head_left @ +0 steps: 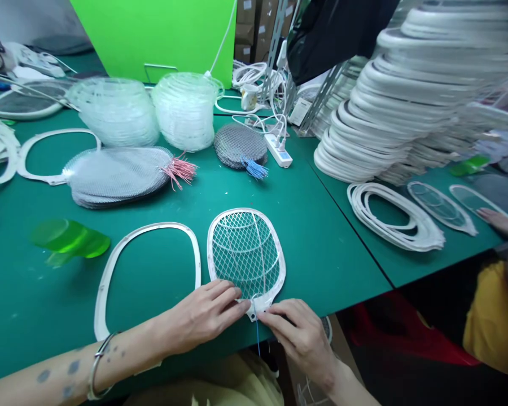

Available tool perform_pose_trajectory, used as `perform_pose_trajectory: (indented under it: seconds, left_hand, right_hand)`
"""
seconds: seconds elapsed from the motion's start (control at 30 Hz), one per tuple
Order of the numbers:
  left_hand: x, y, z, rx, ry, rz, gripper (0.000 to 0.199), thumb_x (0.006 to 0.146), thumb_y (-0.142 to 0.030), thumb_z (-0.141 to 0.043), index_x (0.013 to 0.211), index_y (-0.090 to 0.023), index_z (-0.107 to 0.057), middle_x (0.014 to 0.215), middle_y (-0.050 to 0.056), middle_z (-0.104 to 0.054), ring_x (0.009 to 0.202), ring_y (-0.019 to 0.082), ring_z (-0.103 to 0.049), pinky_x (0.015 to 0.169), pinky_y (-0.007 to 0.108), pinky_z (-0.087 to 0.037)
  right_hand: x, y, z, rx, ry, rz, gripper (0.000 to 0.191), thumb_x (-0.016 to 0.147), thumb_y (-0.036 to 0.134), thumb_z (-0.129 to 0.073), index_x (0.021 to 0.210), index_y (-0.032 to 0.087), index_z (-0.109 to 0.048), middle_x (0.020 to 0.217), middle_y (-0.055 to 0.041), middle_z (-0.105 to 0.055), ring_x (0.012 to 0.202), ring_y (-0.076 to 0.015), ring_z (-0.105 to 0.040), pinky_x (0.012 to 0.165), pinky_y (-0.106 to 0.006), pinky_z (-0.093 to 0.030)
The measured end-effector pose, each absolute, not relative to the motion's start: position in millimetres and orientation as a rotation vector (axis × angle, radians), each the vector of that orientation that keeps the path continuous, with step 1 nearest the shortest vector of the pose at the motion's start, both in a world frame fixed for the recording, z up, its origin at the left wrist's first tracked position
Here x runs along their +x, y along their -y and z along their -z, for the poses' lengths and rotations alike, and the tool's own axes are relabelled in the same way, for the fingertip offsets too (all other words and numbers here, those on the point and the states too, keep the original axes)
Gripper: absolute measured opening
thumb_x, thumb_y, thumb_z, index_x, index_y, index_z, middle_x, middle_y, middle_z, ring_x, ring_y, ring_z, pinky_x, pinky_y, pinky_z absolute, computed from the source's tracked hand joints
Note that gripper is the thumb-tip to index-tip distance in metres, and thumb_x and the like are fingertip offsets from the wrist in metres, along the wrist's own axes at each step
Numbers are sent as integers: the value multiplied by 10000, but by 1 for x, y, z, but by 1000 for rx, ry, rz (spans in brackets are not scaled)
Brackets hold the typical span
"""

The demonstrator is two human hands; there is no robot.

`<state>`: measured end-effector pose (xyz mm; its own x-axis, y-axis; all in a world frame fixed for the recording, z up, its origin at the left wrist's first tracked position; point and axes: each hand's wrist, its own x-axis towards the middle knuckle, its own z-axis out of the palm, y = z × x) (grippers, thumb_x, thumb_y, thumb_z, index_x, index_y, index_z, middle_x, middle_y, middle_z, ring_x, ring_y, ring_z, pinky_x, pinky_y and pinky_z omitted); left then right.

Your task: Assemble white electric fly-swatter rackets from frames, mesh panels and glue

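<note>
Lying on the tabletop (322,242) close to its front edge, the netted frame (282,265) has its white rim around a diamond mesh, its narrow neck pointing toward that edge. A thin blue wire (258,332) runs down from the neck. The left hand (207,313) reaches in from the left, its fingers bent over the lower part of the rim, the foremost ones at the neck; whether they grip it or only press on it I cannot tell. The right hand (300,330) meets the neck from the other side with thumb and forefinger close together beside the wire; what, if anything, they pinch is too small to make out.

Just left of the netted frame lies a bare white frame (198,254), partly behind the left forearm. Farther toward the left edge is a translucent green roll (82,239). Behind these, a pile of grey mesh (118,172) ends in red wires (180,170), and a rounder mesh pile (237,141) carries blue strands (254,168). Past the seam on the right, white frames rise in a tall stack (376,113), with a co-worker's hand (502,221) near the front edge.
</note>
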<state>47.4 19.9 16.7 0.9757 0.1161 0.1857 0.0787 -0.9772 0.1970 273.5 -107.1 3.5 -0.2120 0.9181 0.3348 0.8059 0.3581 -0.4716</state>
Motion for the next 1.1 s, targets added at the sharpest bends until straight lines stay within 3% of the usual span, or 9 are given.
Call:
perform_pose_trajectory:
  seconds: [0.77,0.9,1.0,1.1]
  left_hand:
    - [50,-21,-12,2907,-162,-281,364,969,-95,-428,1328,-121,-479,1072,123,-621,908,205,-585,796,340,-500]
    - [50,-21,-10,2902,-183,-238,352,970,-125,-446,1312,-161,-520,1095,107,-645,956,215,-600,867,370,-480]
    - [50,-23,-13,2843,-191,-230,389,964,-184,-455,1347,-179,-520,1315,100,-602,1231,261,-525,1070,448,-375]
    - [51,-27,-20,2739,-207,-190,484,937,-271,-497,1419,-237,-470,1454,21,-517,1444,274,-298,1212,533,-124]
  right_hand:
    - [277,104,-5,-1489,2060,-399,215,941,143,-560,1066,261,-689,869,-18,-710,807,-156,-622,697,-304,-453]
    - [273,96,-13,-1673,1892,-637,59,907,270,-641,964,254,-647,834,0,-680,782,-157,-606,703,-297,-434]
    - [270,77,-22,-1948,1734,-742,203,849,335,-705,756,236,-555,727,29,-644,719,-151,-581,662,-283,-401]
    - [271,52,-32,-2115,1811,-914,311,806,353,-732,652,233,-489,655,53,-633,666,-147,-571,593,-271,-334]
